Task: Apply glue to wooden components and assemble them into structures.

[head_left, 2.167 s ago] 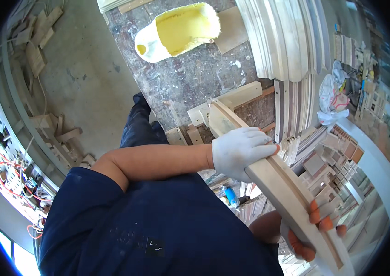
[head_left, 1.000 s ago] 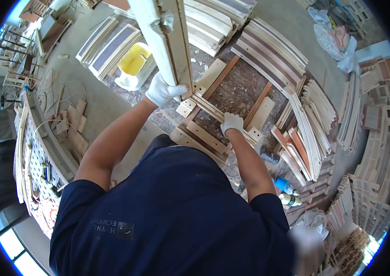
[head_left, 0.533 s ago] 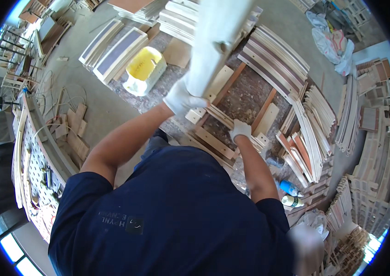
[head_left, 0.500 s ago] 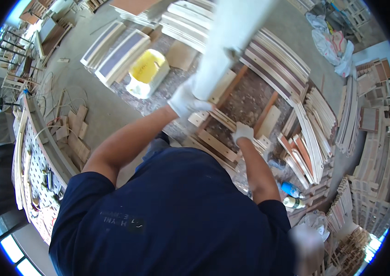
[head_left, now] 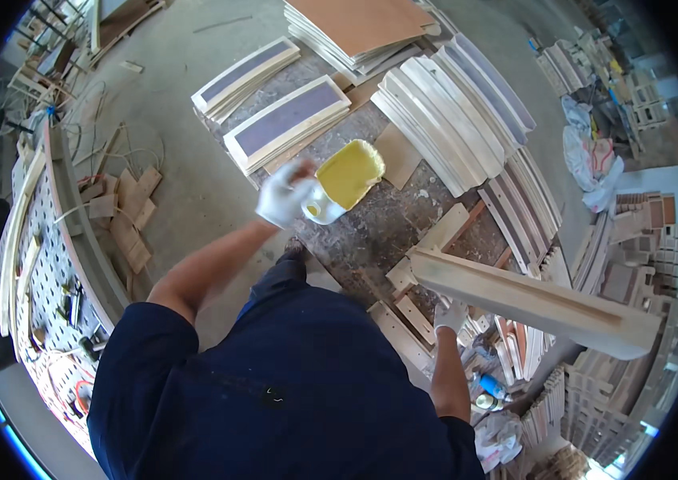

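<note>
My left hand, in a white glove, is beside a cut-open white plastic jug with a yellow inside. Its fingers are blurred by motion, so whether they hold anything is unclear. A long pale wooden beam slants to the right over the worktable, its far end raised toward me. My gloved right hand is closed at the beam's lower edge near its left end, with fingertips partly hidden. Short drilled wooden rails lie just left of that hand.
Curved panels with grey faces and pale curved slats are stacked on the stained worktable. Brown boards are piled at the back. A blue bottle stands at the right. A perforated bench runs along the left.
My left hand has let go of the beam and moved left to the jug. The beam has tipped from upright down to the right. My view has shifted.
</note>
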Demonstrator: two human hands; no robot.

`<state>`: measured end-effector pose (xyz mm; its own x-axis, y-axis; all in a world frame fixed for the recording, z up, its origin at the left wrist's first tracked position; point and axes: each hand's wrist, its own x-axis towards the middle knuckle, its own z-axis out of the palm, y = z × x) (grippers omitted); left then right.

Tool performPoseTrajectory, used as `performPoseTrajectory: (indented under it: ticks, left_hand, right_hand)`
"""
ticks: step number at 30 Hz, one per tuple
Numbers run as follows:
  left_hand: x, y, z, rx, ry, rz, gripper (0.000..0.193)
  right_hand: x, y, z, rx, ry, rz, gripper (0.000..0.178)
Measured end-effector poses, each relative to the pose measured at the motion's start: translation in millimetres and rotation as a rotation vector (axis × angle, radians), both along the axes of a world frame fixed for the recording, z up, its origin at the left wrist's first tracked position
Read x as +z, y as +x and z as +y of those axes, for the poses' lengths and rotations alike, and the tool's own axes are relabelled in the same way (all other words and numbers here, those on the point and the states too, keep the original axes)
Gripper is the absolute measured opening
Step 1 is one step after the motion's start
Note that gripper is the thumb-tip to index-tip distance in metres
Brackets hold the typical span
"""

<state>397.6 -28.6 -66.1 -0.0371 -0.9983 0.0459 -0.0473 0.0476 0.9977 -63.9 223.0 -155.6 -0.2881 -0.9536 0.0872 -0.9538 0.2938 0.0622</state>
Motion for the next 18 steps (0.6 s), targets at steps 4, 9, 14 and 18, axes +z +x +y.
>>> performPoseTrajectory:
  ticks: [4,9,14,18]
  left_hand:
    - [-67,95,-36,0.281,-0.089,-0.606,0.058]
    - [-74,117,-110,0.021,0.155,-1.226,0.104]
    - [-64,85,-145,-0.134,0.314,-1.516,0.113]
    - [-75,87,-154,-0.177,0.345,-1.612,0.117]
  right_hand:
    - [-1,33,36,-0.045,-0.163,-0.173,0.036]
    - [-4,77,55,-0.259,-0.148,-0.576,0.039]
    - [16,105,57,-0.453,-0.097,-0.834,0.034]
    - [30,119,62,-0.58,-0.168,-0.963,0.033]
